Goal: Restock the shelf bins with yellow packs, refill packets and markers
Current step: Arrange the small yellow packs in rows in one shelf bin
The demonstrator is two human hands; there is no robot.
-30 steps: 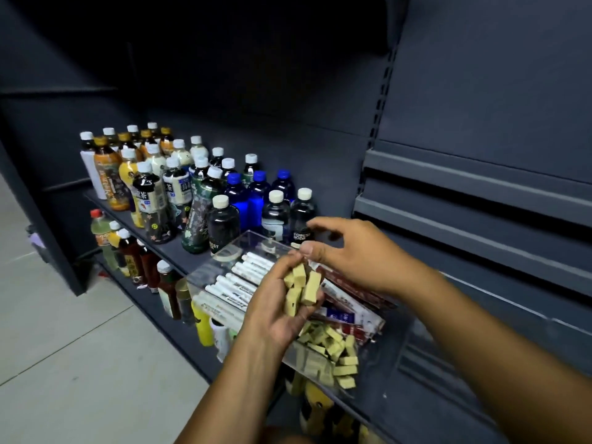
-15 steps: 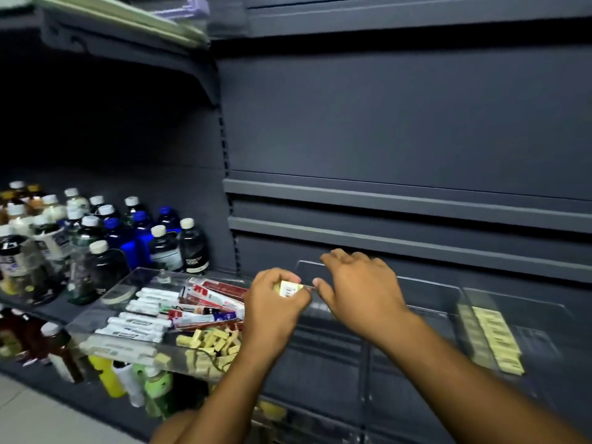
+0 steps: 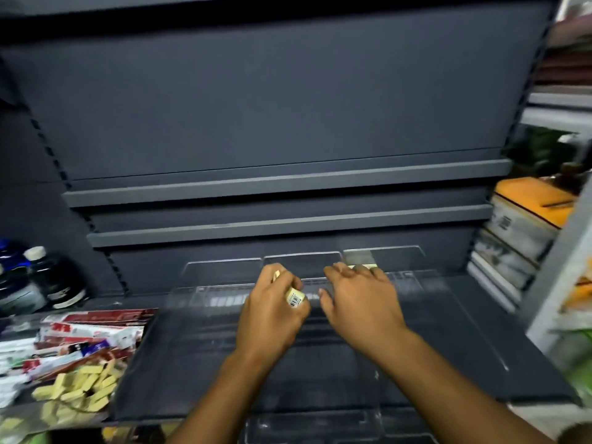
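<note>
A person's left hand curls around a small clutch of yellow packs, barcode up, over the clear shelf bins. The right hand hovers just beside it, fingers loosely spread and holding nothing. The packs are best lowered flat into one compartment, the free hand squaring them; the supply tray sits well left.

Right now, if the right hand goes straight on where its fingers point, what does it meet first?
Probably the yellow packs, just beyond the right hand; they may already touch, as depth is unclear.
</note>
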